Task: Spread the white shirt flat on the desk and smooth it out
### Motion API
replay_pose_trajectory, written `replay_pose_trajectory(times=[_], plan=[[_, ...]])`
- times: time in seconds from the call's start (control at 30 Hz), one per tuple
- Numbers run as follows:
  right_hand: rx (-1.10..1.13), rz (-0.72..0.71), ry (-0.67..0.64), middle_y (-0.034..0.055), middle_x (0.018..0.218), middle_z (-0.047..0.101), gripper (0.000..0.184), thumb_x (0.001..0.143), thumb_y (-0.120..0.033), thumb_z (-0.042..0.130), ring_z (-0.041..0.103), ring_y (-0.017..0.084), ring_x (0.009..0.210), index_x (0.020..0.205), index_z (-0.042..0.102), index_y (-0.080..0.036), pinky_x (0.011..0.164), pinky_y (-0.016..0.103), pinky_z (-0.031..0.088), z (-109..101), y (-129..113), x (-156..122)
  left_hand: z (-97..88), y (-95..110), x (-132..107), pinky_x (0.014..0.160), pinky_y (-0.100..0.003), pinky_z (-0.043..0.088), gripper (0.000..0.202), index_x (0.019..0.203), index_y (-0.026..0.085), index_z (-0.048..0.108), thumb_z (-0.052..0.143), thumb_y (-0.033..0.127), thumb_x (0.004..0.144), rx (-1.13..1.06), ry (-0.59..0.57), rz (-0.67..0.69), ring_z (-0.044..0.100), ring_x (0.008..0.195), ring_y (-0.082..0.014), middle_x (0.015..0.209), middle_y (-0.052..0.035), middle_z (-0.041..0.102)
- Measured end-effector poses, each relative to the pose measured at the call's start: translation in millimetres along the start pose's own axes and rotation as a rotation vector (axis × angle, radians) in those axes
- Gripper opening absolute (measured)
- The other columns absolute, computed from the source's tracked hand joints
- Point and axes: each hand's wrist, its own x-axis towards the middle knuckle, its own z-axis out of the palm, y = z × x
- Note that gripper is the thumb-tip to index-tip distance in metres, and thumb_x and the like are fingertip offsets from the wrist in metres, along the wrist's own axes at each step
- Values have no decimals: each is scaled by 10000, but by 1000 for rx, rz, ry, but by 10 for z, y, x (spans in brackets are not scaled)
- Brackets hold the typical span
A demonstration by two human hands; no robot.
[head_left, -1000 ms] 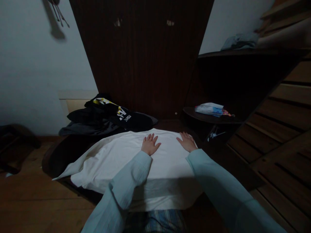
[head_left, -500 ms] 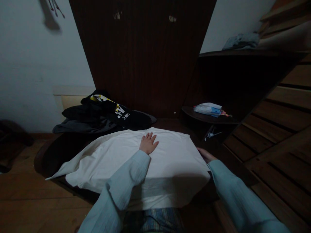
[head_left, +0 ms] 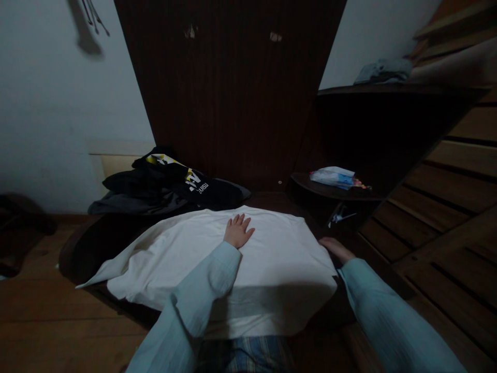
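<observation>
A white garment (head_left: 272, 248) lies spread over a dark wooden bench-like surface, its near edge hanging over the front and its left end loosely doubled. My left hand (head_left: 238, 231) rests palm down on the upper middle of it, fingers spread. At the garment's right edge is my right hand (head_left: 337, 249), seen from the side with its fingers stretched out toward the cloth. Nothing shows in its grasp, and whether the fingertips touch the fabric is hard to make out in the dim light.
Behind the garment, to the left, sits a pile of dark clothes (head_left: 155, 186) with white and yellow print. A plastic packet (head_left: 332, 177) lies on a low corner shelf (head_left: 306, 182). Folded fabric (head_left: 384, 70) is on the higher shelf. Wooden slats (head_left: 446, 207) rise on the right.
My right hand has shifted slightly right, away from the garment's edge, and shows more of its back. My left hand stays flat in place. The view has tilted slightly.
</observation>
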Motion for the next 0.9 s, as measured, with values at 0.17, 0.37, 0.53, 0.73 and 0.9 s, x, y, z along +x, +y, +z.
replay_pose_trajectory(times=[0.17, 0.37, 0.53, 0.73, 0.9], plan=[[-189, -148, 306, 93, 716, 605, 182, 785, -289, 438, 583, 226, 731, 776, 577, -172, 626, 320, 428, -318, -544, -121, 10, -3, 3, 1044, -459, 231, 506, 1304, 235, 403, 329, 472, 863, -10, 12, -2, 258, 1312, -243, 1422, -73, 323], [31, -1052, 109, 87, 1099, 575, 250, 857, -284, 395, 506, 216, 1057, 1046, 546, -222, 922, 391, 394, -197, -1093, -659, 11, -18, 4, 1037, -459, 241, 494, 1297, 231, 411, 349, 456, 861, -18, 7, 7, 270, 1305, -249, 1413, -88, 336], [101, -747, 139, 105, 1136, 551, 371, 810, -400, 468, 492, 252, 1088, 1119, 517, -202, 950, 423, 384, -187, -830, -661, 14, -22, 4, 1025, -472, 251, 467, 1271, 235, 435, 347, 453, 867, -36, 31, 20, 284, 1295, -258, 1399, -93, 360], [173, -412, -90, 82, 938, 630, 460, 668, -478, 576, 597, 224, 849, 1025, 579, -189, 783, 343, 481, -208, -342, -626, -54, -15, 17, 994, -350, 317, 296, 1087, 187, 576, 414, 252, 848, -181, 162, 46, 430, 1179, -203, 1250, -83, 523], [206, -308, -167, -3, 588, 562, 360, 609, -495, 605, 530, 150, 550, 804, 632, -193, 517, 258, 426, -140, -141, -677, -111, -2, -2, 729, -271, 428, 374, 942, 195, 622, 278, 332, 897, -355, 182, -40, 595, 843, -172, 876, -51, 669]])
